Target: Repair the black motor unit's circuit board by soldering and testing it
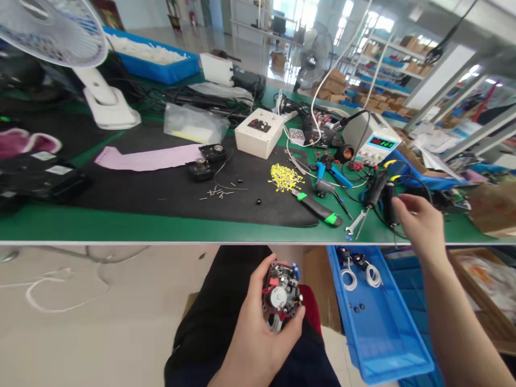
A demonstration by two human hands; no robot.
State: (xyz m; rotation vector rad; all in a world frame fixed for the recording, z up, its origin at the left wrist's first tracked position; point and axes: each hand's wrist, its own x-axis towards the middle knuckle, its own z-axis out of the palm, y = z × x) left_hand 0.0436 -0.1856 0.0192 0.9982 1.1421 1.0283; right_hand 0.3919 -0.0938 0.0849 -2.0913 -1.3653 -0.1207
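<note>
Workshop floor (100, 333), pale, runs under a green bench (161, 232); black mat (133, 196) on the bench. Blue bin (374, 328) below its edge, on the right, with coiled white leads (374, 276) inside. Black unit (24, 177) at far left bears white labels (60, 170), print unreadable. Power supply (368, 137) at right: green digits lit, too blurred to read surely. White box (258, 133) stands mid-bench; no legible marking.

Right hand (421, 223) is over the bench's right edge, fingers bent at a black handle (389, 204); whether they close on it, cannot tell. Left hand (260, 333) holds the device (281, 290) above the lap, gripped between thumb and fingers, inner parts facing up. Cutter (316, 208), green and black, lies beside a heap of yellow pieces (283, 177). Wrench (355, 224) near the handle. Smallest: loose metal pins (217, 192) on the mat.
</note>
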